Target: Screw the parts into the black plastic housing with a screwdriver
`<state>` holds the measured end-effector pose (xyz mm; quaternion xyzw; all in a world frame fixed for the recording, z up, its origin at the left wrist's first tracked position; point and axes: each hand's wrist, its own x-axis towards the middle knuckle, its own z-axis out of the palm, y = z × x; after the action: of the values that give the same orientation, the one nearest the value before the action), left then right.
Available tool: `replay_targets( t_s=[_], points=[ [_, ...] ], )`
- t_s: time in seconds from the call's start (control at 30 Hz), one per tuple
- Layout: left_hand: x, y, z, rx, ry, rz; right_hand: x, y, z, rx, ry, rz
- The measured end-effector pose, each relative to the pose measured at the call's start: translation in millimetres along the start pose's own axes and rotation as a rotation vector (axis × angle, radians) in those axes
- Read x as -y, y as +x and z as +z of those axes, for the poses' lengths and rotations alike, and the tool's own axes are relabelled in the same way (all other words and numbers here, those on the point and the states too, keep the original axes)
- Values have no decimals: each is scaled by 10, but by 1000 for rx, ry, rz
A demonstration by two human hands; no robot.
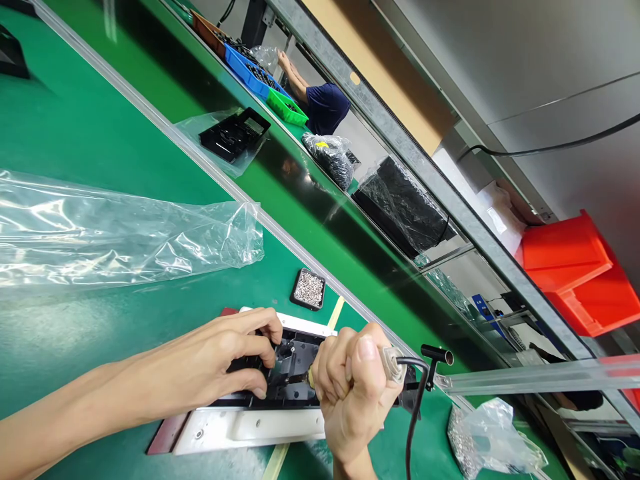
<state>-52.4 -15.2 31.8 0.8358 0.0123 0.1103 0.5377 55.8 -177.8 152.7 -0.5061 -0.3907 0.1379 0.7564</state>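
Observation:
A black plastic part lies in a white fixture on the green table. My left hand rests on the part's left side, its fingers apart and bent over the edges. What lies beneath its palm is hidden. My right hand is wrapped round a corded tool with a light-coloured end and a black cable. The tool's thin tip points left into the black part. Just behind the fixture sits a small black tray of small metal pieces.
Clear plastic film covers the left of the table. Beyond a metal rail, a black part lies on the green belt. A bag of metal pieces is at right. Red bins hang upper right. Another person's arm shows far back.

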Motion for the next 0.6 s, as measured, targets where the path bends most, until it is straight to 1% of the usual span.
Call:
replay_targets(
  t_s=[0.07, 0.3, 0.6],
  points=[
    [-15, -2, -11, 5, 1, -3, 1, 0, -7, 2, 3, 6],
    [-169, -6, -110, 32, -9, -51, 8, -1, 4, 2, 7, 2],
    [-152, -10, -86, 10, 13, -33, -13, 1, -10, 1, 24, 5]
  ],
)
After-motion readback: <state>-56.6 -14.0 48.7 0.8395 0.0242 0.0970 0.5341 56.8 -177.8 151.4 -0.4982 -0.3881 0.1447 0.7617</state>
